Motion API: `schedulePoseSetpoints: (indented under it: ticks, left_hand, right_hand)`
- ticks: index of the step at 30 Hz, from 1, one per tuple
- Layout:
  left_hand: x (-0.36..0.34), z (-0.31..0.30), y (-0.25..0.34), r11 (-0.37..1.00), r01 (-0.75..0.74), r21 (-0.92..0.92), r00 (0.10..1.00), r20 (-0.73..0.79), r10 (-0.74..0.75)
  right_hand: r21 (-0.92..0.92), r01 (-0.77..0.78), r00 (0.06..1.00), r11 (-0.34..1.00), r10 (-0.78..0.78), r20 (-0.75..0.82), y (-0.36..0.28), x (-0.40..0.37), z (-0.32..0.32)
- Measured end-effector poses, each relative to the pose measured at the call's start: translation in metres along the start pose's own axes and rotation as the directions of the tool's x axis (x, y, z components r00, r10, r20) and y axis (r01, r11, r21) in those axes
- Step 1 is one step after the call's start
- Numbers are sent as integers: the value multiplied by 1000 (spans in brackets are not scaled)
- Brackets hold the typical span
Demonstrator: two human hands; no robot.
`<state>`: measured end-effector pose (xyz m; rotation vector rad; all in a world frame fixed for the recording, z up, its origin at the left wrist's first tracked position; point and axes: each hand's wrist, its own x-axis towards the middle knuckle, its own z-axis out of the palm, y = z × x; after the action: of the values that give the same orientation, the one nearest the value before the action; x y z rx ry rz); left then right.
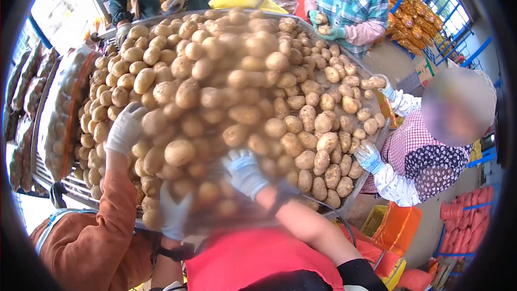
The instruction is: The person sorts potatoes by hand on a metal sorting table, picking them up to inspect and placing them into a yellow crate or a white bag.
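A broad heap of potatoes [179, 153] covers the sorting table. My right hand [246, 173], in a light blue-grey glove, reaches over the near side of the heap, its fingers stretched out flat against the potatoes. Lower and to the left is my left hand [175, 211], gloved the same way, at the near edge of the pile with thumb and fingers apart. No potato shows in either palm. The middle of the heap and the area between my hands are hazy, so single potatoes there are indistinct.
At the left, a co-worker's gloved hand [125, 128] touches the heap. Another person [350, 8] holds potatoes at the far side; a third person's gloved hand [368, 157] rests at the right edge. Filled net sacks [62, 113] stand left, and an orange crate [397, 229] sits lower right.
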<state>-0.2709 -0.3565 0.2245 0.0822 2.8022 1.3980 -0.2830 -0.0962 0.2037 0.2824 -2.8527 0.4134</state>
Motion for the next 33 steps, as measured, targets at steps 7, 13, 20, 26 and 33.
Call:
schedulePoseSetpoints:
  ticks: [7,13,20,26,33]
  left_hand:
    - [7,39,63,941,-336,42,859,423,289]
    - [7,78,96,884,-463,-68,687,602,406]
    - [17,54,111,902,-425,-72,821,388,418]
    - [8,1,46,898,-384,216,920,178,350]
    - [5,-11,35,931,-215,296,973,151,177]
  right_hand:
    - [-125,-36,994,992,22,-110,31,-51,-30]
    - [-90,-186,981,978,180,-70,70,-89,-85]
    - [-182,-322,946,929,307,-109,178,-86,-94]
    - [-280,-563,826,778,517,-224,242,-85,-96]
    - [72,-226,970,972,217,109,109,-111,-55]
